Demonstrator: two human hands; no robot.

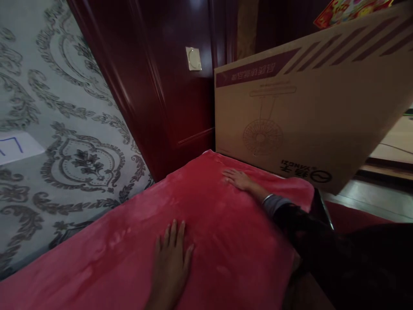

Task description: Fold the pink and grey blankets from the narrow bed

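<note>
A plush red cloth (206,215) covers a flat surface in front of me and runs back to a corner by the wall. My left hand (171,260) lies palm down on it near the bottom middle, fingers stretched out. Farther off and to the right, my right hand (237,178) rests on the cloth with its fingers extended, a little blurred. A bracelet and a grey cuff show at that wrist. Neither hand grips anything. Lighter and darker smudged patches mark the cloth's pile.
A large cardboard box (309,99) with a fan drawing stands along the right edge of the cloth. Behind are a dark red glossy panel (180,103) with a square plate (193,59), and patterned wallpaper (87,159) with a paper label (19,147) at left.
</note>
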